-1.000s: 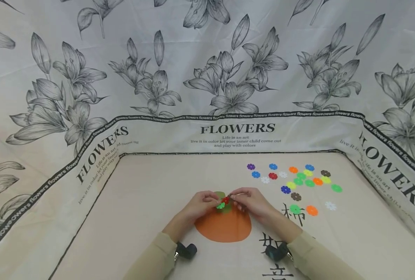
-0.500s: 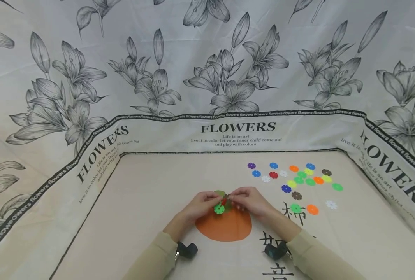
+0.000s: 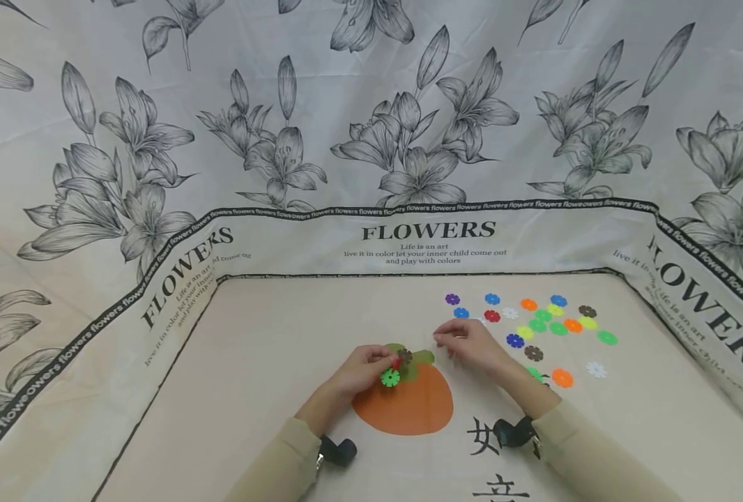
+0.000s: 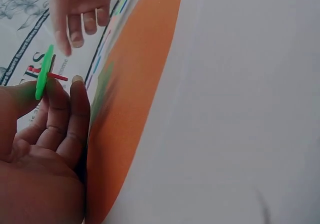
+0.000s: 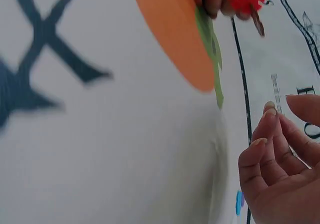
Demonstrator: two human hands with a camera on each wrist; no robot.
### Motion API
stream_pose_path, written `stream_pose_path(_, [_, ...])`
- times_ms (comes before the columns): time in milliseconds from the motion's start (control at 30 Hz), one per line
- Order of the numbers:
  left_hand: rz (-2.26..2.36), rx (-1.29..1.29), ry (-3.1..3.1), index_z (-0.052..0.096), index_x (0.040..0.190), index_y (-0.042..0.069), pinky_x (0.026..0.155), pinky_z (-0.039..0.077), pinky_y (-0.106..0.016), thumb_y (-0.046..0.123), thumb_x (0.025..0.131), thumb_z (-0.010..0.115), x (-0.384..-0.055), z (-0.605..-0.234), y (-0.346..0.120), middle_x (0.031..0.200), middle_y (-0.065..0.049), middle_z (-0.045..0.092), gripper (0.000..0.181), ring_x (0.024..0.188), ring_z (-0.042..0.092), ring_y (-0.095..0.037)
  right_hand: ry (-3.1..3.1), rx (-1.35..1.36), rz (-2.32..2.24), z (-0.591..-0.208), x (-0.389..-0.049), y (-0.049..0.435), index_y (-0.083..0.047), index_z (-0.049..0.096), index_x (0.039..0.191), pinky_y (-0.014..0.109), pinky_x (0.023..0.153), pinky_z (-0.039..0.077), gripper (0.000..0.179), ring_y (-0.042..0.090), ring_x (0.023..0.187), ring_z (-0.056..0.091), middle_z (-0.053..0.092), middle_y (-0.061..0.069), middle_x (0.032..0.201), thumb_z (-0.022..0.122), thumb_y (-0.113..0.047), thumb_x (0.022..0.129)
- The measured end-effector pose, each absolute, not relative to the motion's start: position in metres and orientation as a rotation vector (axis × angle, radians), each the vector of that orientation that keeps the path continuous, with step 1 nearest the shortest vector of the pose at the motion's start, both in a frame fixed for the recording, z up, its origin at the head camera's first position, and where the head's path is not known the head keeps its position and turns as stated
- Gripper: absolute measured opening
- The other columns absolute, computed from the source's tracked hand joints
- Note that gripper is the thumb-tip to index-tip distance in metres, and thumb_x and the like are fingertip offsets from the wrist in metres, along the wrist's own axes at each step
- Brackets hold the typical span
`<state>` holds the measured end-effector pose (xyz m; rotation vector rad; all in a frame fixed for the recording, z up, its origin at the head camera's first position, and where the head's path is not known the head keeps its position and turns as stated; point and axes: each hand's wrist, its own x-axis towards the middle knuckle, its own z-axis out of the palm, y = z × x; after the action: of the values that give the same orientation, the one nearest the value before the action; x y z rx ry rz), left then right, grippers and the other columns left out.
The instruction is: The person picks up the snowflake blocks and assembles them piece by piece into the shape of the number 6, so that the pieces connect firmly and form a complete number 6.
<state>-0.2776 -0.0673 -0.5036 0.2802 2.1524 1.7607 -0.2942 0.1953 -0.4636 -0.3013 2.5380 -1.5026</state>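
Between thumb and fingers, my left hand [image 3: 362,371] pinches a small joined cluster of plastic snowflake discs. A green disc [image 3: 390,378] faces forward at the bottom, a red disc [image 3: 396,364] is partly covered by the fingers, and a brown disc [image 3: 405,356] sits on top. In the left wrist view the green disc [image 4: 45,73] is edge-on, with the red disc [image 4: 59,77] crossing it. My right hand [image 3: 475,346] hovers apart from the cluster, to its right, its fingers loosely bent. Nothing shows between those fingertips in the right wrist view.
Several loose discs in mixed colours lie at the back right, including a red one [image 3: 492,316], a brown one [image 3: 534,353] and an orange one [image 3: 562,378]. A printed orange persimmon [image 3: 403,408] is on the tablecloth under the left hand. A flowered curtain [image 3: 434,244] borders the back.
My right hand has let go of the brown disc and moved right and slightly back, towards the loose discs. The cluster stays in my left hand, its green disc turned more face-on.
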Motion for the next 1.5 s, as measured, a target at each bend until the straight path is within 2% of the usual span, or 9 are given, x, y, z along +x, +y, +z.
stream_pose_path(167, [1.745, 0.269, 2.172, 0.069, 0.107, 0.000, 0.076, 0.049, -0.022, 0.022, 0.104, 0.061, -0.277, -0.503, -0.068, 0.088, 0.000, 0.070, 0.023, 0.083, 0.060, -0.011, 2.822, -0.225, -1.251, -0.460, -0.313, 0.227, 0.003, 0.063, 0.123, 0.035, 0.069, 0.053, 0.030, 0.025, 0.083, 0.063, 0.066, 0.017, 0.106, 0.064, -0.017, 0.101])
stream_pose_path(300, [1.746, 0.284, 2.170, 0.068, 0.107, 0.000, 0.076, 0.049, -0.022, 0.021, 0.104, 0.060, -0.277, -0.502, -0.069, 0.086, 0.000, 0.070, 0.023, 0.082, 0.060, -0.011, 2.916, -0.132, -1.059, -0.462, -0.326, 0.246, 0.004, 0.059, 0.130, 0.043, 0.081, 0.053, 0.036, 0.030, 0.095, 0.059, 0.063, 0.021, 0.113, 0.063, -0.017, 0.100])
stream_pose_path(400, [1.748, 0.304, 2.167, 0.068, 0.107, 0.000, 0.075, 0.049, -0.022, 0.021, 0.105, 0.060, -0.278, -0.503, -0.069, 0.084, 0.000, 0.069, 0.022, 0.080, 0.060, -0.011, 2.913, -0.092, -0.984, -0.465, -0.334, 0.254, 0.004, 0.057, 0.130, 0.045, 0.085, 0.052, 0.038, 0.032, 0.098, 0.056, 0.062, 0.021, 0.114, 0.065, -0.016, 0.099])
stream_pose_path(600, [1.737, 0.315, 2.155, 0.068, 0.107, 0.000, 0.074, 0.048, -0.021, 0.021, 0.105, 0.060, -0.278, -0.505, -0.068, 0.084, 0.000, 0.070, 0.022, 0.080, 0.060, -0.011, 2.906, -0.110, -0.920, -0.468, -0.341, 0.260, 0.005, 0.062, 0.124, 0.041, 0.079, 0.053, 0.035, 0.030, 0.090, 0.057, 0.064, 0.018, 0.103, 0.070, -0.015, 0.096])
stream_pose_path(767, [1.737, 0.318, 2.163, 0.068, 0.108, 0.000, 0.076, 0.047, -0.022, 0.021, 0.105, 0.059, -0.277, -0.503, -0.068, 0.085, 0.000, 0.071, 0.023, 0.082, 0.060, -0.011, 2.902, -0.121, -0.921, -0.468, -0.341, 0.259, 0.007, 0.062, 0.120, 0.043, 0.082, 0.053, 0.034, 0.031, 0.091, 0.058, 0.064, 0.019, 0.104, 0.070, -0.016, 0.096])
stream_pose_path(1067, [1.738, 0.303, 2.166, 0.066, 0.108, 0.000, 0.080, 0.047, -0.024, 0.020, 0.105, 0.059, -0.275, -0.500, -0.067, 0.091, -0.003, 0.071, 0.022, 0.086, 0.060, -0.012, 2.854, -0.061, -0.982, -0.466, -0.336, 0.261, 0.004, 0.061, 0.112, 0.037, 0.077, 0.052, 0.032, 0.028, 0.088, 0.057, 0.063, 0.017, 0.101, 0.071, -0.022, 0.096])
stream_pose_path(1267, [1.737, 0.317, 2.152, 0.066, 0.108, 0.001, 0.082, 0.046, -0.024, 0.020, 0.105, 0.059, -0.277, -0.502, -0.067, 0.092, -0.002, 0.070, 0.021, 0.087, 0.059, -0.013, 2.859, -0.145, -1.075, -0.465, -0.329, 0.260, 0.000, 0.066, 0.104, 0.033, 0.070, 0.048, 0.024, 0.024, 0.082, 0.056, 0.065, 0.012, 0.092, 0.071, -0.023, 0.097])
stream_pose_path(1500, [1.740, 0.334, 2.132, 0.065, 0.108, 0.000, 0.080, 0.046, -0.023, 0.020, 0.105, 0.059, -0.277, -0.502, -0.069, 0.089, 0.000, 0.069, 0.021, 0.086, 0.059, -0.011, 2.784, -0.340, -1.249, -0.469, -0.320, 0.248, -0.001, 0.069, 0.109, 0.029, 0.067, 0.051, 0.023, 0.021, 0.077, 0.063, 0.069, 0.008, 0.090, 0.071, -0.020, 0.097])
